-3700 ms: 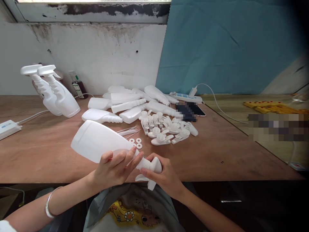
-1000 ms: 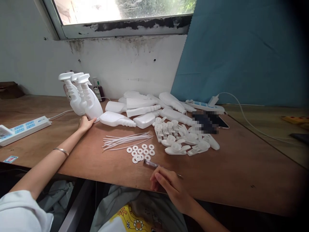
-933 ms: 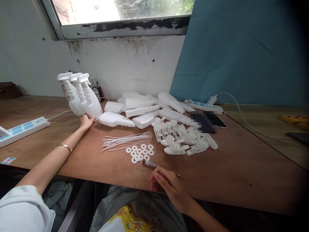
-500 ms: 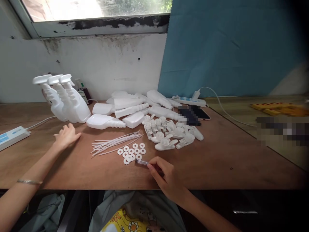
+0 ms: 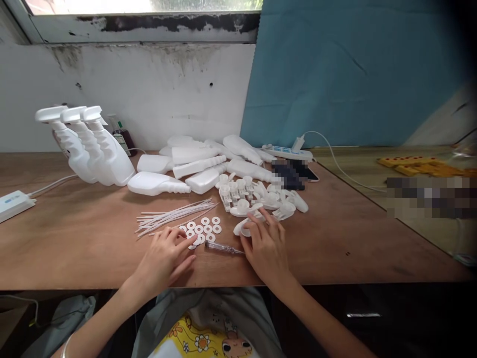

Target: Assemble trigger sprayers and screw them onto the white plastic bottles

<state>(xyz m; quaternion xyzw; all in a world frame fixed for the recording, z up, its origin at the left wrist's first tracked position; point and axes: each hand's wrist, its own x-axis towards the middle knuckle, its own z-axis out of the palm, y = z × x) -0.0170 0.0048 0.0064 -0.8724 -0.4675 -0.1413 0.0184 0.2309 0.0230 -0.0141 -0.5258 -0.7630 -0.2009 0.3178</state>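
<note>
My left hand (image 5: 164, 256) is over the left edge of a group of white ring washers (image 5: 207, 229), its thumb apart from the other fingers and nothing visible held. My right hand (image 5: 268, 246) has its thumb and fingers around a white trigger spray head (image 5: 238, 227) at the near edge of a pile of such heads (image 5: 270, 200). Between the hands lies a small clear-handled screwdriver (image 5: 223, 247), its tip close to my right thumb. Thin white tubes (image 5: 175, 215) lie in a loose bundle behind the washers.
White empty-looking bottles (image 5: 160, 184) lie heaped at the back. Three bottles with spray heads (image 5: 108, 154) stand at the left, near a dark bottle (image 5: 122, 139). Power strips (image 5: 15, 205) sit left and back right; a phone (image 5: 307, 171) lies near the pile.
My left hand has come from near the standing bottles to the washers. My right hand has let go of the screwdriver and moved up to the spray head. The view has shifted slightly.
</note>
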